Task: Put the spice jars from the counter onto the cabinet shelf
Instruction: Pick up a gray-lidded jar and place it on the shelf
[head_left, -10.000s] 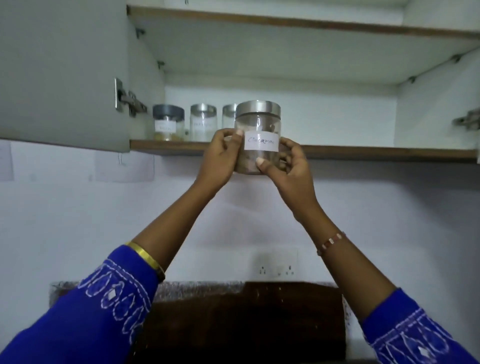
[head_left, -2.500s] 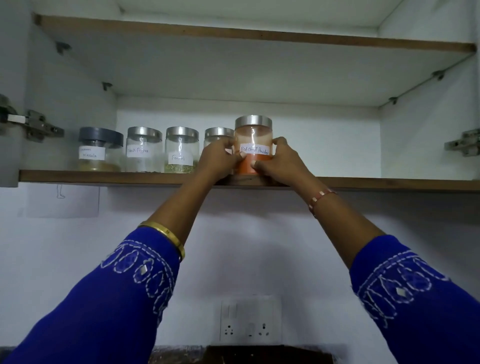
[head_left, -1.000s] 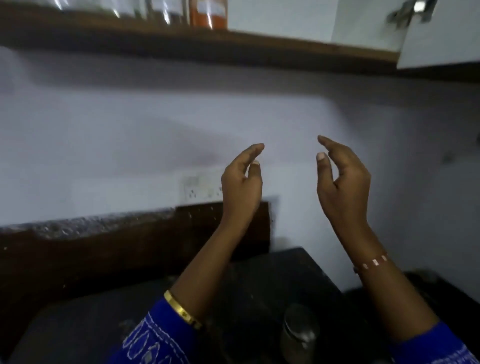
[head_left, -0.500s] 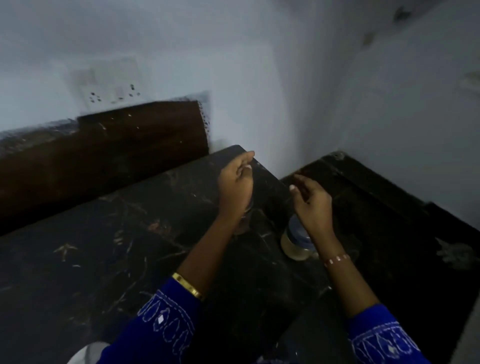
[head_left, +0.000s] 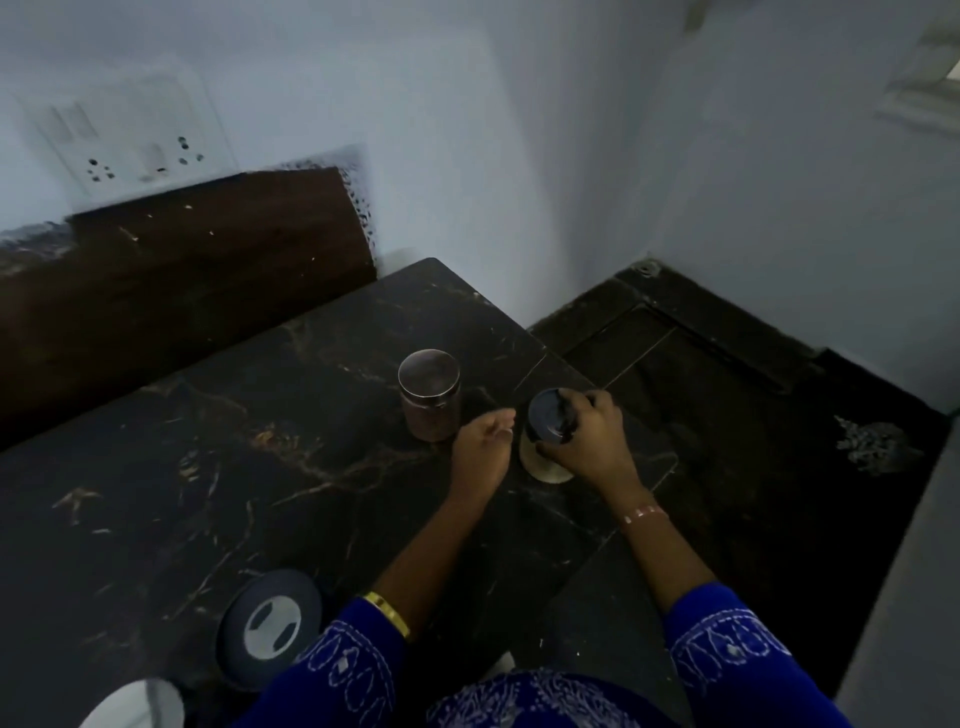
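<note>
While the right hand (head_left: 589, 444) curls its fingers (head_left: 569, 410) over the lid of a pale jar (head_left: 545, 441) on the worktop (head_left: 208, 415), the left hand (head_left: 480, 449) rests just beside it, fingers loosely open, holding nothing. A dark jar (head_left: 429, 395) stands at ten o'clock from the pale one.

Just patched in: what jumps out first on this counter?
The right hand grips the dark lid of a pale jar near the counter's right edge, with the left hand open beside it. Just behind stands a brown jar with a metal lid, untouched. A round dark lid-like disc lies at the near edge.
</note>
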